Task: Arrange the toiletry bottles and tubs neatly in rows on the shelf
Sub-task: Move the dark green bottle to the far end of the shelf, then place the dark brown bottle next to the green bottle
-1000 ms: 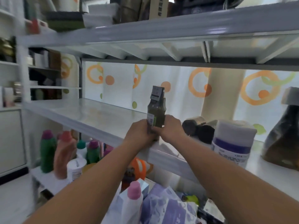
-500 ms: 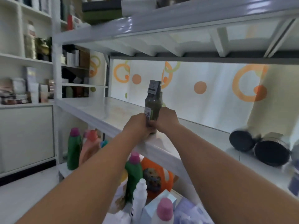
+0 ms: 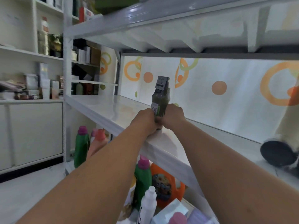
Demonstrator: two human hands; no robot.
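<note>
Clearly early on, both the left hand (image 3: 144, 120) and right hand (image 3: 174, 117) clasp the dark green bottle (image 3: 160, 99) upright at frame centre on the mostly bare shelf (image 3: 113, 110), no rows formed yet.

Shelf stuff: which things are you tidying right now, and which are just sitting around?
In the job:
- dark green bottle, upright, held by left hand and right hand
- white shelf

Just sitting around:
- green bottles below
- orange jug
- boxes on side shelves
</note>
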